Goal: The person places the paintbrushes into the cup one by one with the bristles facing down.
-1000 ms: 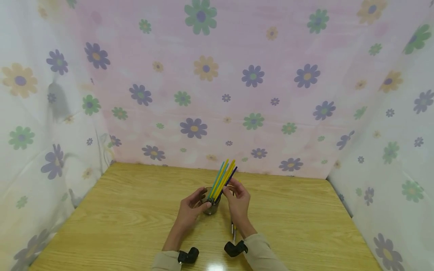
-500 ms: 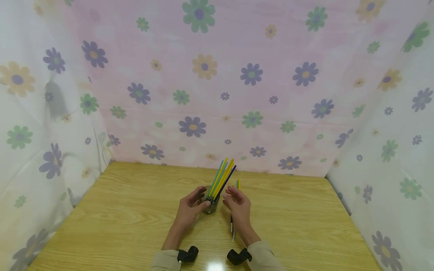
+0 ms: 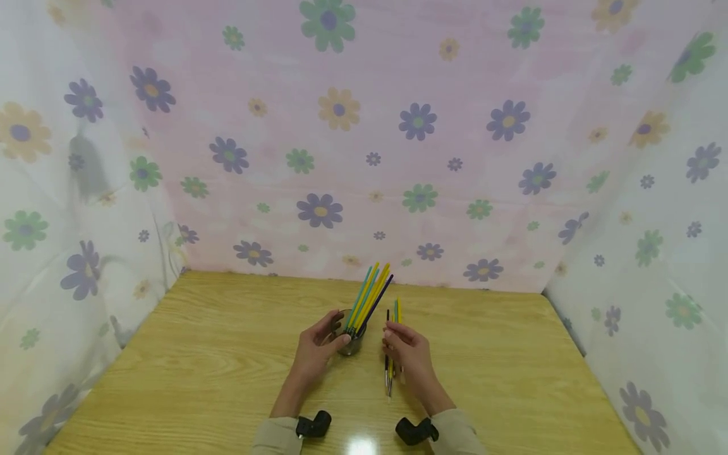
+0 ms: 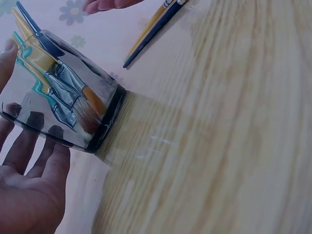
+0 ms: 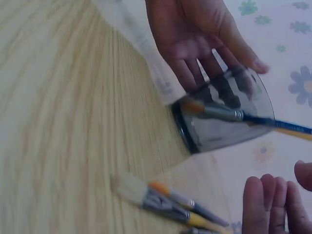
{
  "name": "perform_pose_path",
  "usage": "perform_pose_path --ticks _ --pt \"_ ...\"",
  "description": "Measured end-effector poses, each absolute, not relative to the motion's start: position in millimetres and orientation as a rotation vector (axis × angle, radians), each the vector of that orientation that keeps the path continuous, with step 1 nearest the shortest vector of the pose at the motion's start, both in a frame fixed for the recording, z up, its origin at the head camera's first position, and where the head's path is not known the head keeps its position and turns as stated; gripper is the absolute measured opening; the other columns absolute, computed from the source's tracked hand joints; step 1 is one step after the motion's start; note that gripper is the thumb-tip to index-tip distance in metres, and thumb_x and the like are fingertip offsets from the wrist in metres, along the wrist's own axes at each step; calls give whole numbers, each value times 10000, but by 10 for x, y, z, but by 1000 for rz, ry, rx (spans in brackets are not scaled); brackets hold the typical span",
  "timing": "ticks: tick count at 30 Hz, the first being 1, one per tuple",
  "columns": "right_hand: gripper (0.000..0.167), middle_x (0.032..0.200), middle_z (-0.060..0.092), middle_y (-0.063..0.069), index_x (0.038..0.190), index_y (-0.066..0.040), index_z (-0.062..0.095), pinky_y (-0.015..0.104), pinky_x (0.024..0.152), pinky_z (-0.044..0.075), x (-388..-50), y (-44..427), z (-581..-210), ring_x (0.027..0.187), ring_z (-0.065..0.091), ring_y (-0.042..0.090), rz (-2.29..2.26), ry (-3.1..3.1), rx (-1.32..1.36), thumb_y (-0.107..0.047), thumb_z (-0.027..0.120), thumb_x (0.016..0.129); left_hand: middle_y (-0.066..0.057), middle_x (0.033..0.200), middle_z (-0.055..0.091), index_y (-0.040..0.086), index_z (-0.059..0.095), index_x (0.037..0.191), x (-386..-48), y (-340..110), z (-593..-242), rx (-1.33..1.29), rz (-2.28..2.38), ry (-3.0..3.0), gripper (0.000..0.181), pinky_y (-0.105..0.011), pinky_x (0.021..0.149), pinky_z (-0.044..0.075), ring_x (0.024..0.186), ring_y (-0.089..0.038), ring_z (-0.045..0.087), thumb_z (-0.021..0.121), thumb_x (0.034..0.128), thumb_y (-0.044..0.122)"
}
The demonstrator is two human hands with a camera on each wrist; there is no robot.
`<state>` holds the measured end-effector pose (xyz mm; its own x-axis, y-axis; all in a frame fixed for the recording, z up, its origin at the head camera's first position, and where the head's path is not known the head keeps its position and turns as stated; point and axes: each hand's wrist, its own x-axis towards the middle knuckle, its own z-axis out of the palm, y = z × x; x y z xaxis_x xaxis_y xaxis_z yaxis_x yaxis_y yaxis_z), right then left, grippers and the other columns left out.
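My left hand (image 3: 315, 347) holds a clear drinking glass (image 3: 351, 347), its thumb on the near side and its fingers behind. Several paintbrushes (image 3: 371, 300) with yellow, teal and dark blue handles lean to the right in the glass. Their bristles (image 4: 85, 114) point down near the thick base, as the left wrist view shows. Right of the glass, my right hand (image 3: 416, 359) hovers over loose paintbrushes (image 3: 389, 381) on the table. Its fingers (image 5: 256, 202) are loosely bent with nothing visible between them in the right wrist view; part of the loose brushes is hidden beneath the hand.
The wood-grain table (image 3: 216, 354) reaches back to a pink flowered cloth (image 3: 364, 189). Flowered cloth also hangs at the left and right sides. A black wrist mount (image 3: 315, 424) sits on the left wrist and a similar black mount (image 3: 417, 431) on the right.
My right hand has let go of the brushes in the glass and moved right and slightly down, over the loose paintbrushes. My left hand stays on the glass.
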<state>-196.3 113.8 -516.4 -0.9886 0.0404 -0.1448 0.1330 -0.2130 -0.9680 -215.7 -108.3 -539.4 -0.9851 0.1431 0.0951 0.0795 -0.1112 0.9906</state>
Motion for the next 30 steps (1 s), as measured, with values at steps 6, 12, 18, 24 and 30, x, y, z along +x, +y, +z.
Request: perform_pose_path --ticks 6,12,18,24,30 --pt "375 1029 691 114 1298 109 601 258 687 628 -2032 1307 -5253 837 670 155 -2365 2015 353 -123 654 1008 -139 1509 528 9 457 1517 -2175 -1100 -5379 252 2294 2073 676 -474 1196 374 1414 -353 468 756 912 48" --pt "333 1004 691 125 1252 111 631 228 631 609 -2114 1398 -5276 777 661 137 -2308 2166 436 -74 677 979 -134 1514 524 18 456 1521 -2180 -1103 -5383 251 2284 2079 677 -478 1198 370 1415 -353 467 756 914 56" --pt "327 1093 692 246 1213 134 650 181 667 579 -2221 1451 -5257 841 664 135 -2184 2392 369 -9 710 925 -129 1516 524 18 451 1524 -2178 -1098 -5391 256 2289 2071 675 -486 1200 364 1417 -348 465 751 920 62" --pt "381 1115 681 268 1194 120 653 241 693 604 -2327 1482 -5247 925 671 225 -2027 2492 368 31 754 837 -126 1514 526 21 450 1525 -2180 -1087 -5407 261 2293 2063 678 -498 1200 363 1417 -345 468 753 920 72" --pt "371 1055 702 196 1133 69 683 359 798 619 -2360 1466 -5272 963 667 276 -1768 2656 344 18 811 789 -132 1511 528 14 454 1521 -2170 -1081 -5400 267 2289 2080 670 -507 1197 363 1412 -357 470 750 922 63"
